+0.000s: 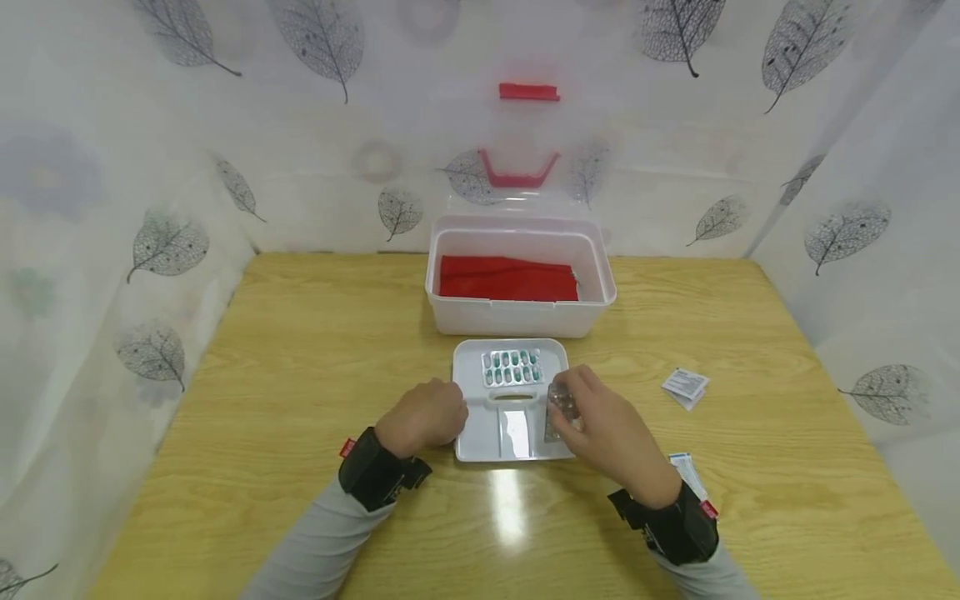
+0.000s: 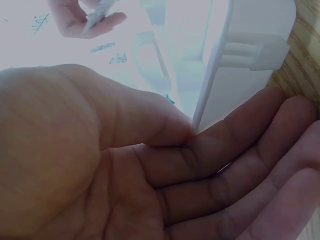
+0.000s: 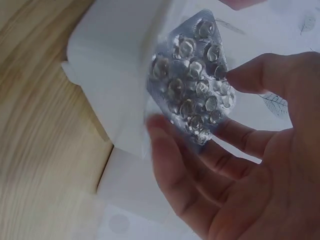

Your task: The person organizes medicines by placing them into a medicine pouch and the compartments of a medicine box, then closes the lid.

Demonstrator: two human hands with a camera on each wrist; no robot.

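Note:
A white tray [image 1: 476, 429] with a handle slot and compartments lies on the table. My left hand [image 1: 426, 417] is at its left edge, thumb and fingers pinching the tray's rim [image 2: 202, 107] in the left wrist view. Over the tray's right side, my right hand [image 1: 609, 425] holds a silver blister pack [image 3: 192, 82] with clear round bubbles, between thumb and fingers. In the head view the fingers cover part of that pack. A second blister pack [image 1: 512, 367], filled with green and white capsules, lies in the tray's back compartment.
Behind the tray stands a clear plastic box [image 1: 517, 319] with its lid raised, a red cloth item [image 1: 506, 279] inside. To the right lie small white packets [image 1: 685, 384] and another blue-and-white packet [image 1: 688, 475] beside the right wrist. A leaf-print curtain [image 1: 322, 167] hangs behind the table.

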